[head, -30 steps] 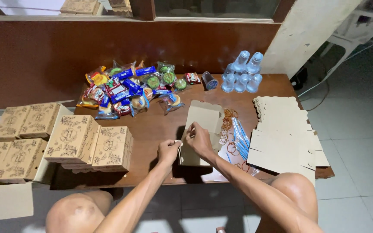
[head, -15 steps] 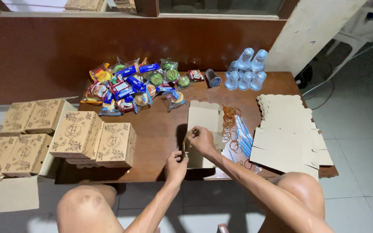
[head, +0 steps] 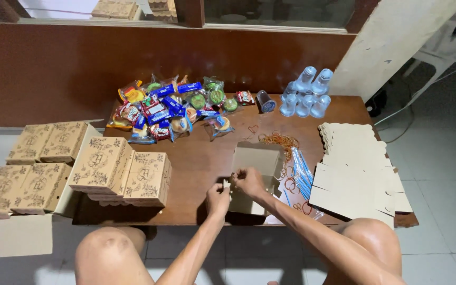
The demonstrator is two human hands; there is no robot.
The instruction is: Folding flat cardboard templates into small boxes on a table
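A: status on hands?

B: both on the half-folded kraft box [head: 257,158], centre of the wooden table [head: 201,163], near front edge. Left hand [head: 218,193] at box's 7 o'clock corner, fingers curled, pinching a small flap. Right hand [head: 249,181] just beside it at 6 o'clock, fingers bent over the near wall edge, gripping cardboard. Hands nearly touching each other.

A: box state?

B: open top, walls partly up, lid flap pointing to 12. Not closed.

A: surroundings?

B: 3 o'clock of box: loose rubber bands [head: 278,140] and a clear pack w/ blue strips [head: 302,171], just beside it. Further at 3: stack of flat unfolded box blanks [head: 354,174], overhanging the table's right edge. 12 o'clock: pile of wrapped snacks [head: 175,108], mixed colours. 1 o'clock: cluster of sealed clear water cups [head: 307,95] lying on their sides, near back edge. 9 o'clock: finished printed boxes [head: 125,171], stacked on table's left end; more finished boxes [head: 32,166] past the table at 9, on a lower surface.

A: person?

B: seated, bare knees at table's front edge, forearms reaching in from 6. Can't tell exact flap shape under left fingers, too small.
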